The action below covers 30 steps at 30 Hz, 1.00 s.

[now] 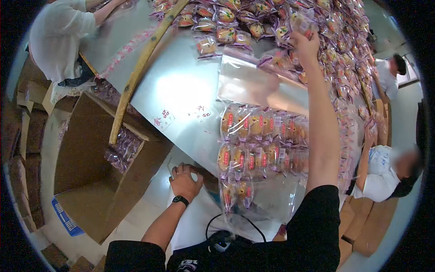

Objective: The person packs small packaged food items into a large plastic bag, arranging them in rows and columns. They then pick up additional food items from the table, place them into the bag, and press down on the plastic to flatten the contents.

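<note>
My right hand [306, 44] reaches far across the metal table, its fingers closed on a wrapped pastry [300, 21] at the edge of a big pile of wrapped pastries [226, 34]. Below that arm lies a clear plastic bag [263, 192], with wrapped pastries [255, 124] lined up in rows inside it. Part of the bag is hidden behind my right forearm. My left hand [185, 183], with a dark band on its wrist, hangs beside the table's near edge. Its fingers are curved and apart, with nothing visible in them.
A wooden pole [141, 68] slants over the table [167, 95] at left. Its lower end is over an open cardboard box [90, 181] containing wrapped packets [124, 147]. One person [61, 38] stands at upper left; two others, including one in a white shirt [378, 172], are at right.
</note>
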Motion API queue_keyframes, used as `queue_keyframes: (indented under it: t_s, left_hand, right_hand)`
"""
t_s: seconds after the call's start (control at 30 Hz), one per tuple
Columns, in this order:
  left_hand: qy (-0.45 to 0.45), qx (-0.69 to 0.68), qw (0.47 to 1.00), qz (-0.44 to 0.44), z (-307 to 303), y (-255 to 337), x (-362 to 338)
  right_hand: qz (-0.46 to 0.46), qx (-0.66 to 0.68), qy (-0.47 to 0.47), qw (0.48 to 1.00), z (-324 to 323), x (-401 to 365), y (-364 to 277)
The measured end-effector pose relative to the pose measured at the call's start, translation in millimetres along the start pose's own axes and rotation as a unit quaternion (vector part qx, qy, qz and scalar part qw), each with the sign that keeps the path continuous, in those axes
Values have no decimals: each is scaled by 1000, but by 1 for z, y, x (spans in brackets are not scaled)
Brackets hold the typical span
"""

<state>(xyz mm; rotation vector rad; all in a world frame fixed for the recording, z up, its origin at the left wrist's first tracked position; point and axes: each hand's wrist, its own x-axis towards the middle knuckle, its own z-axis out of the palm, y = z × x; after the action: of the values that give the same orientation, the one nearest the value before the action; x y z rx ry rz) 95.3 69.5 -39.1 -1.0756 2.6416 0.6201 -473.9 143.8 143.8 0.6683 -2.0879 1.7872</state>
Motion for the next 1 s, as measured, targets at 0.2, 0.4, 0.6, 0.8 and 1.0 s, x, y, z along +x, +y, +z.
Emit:
queue_keyframes:
  t_s: [0.2,0.4,0.6,0.8,1.0]
  left_hand:
    - [28,21,999,2,7,-1,-5]
    - [7,7,1000,5,8,5,-8]
    - [-23,7,999,25,2,14,-15]
    - [2,32,998,45,14,14,-17]
    - [30,51,997,47,13,19,-24]
  right_hand:
    - [-53,65,-90,992,-74,-15,-8]
    - [221,371,-59,900,-131,-120,-110]
    - [273,376,-35,885,-209,-238,-138]
    - [362,272,22,891,-231,-299,-164]
    - [251,-8,-30,967,-247,-290,-170]
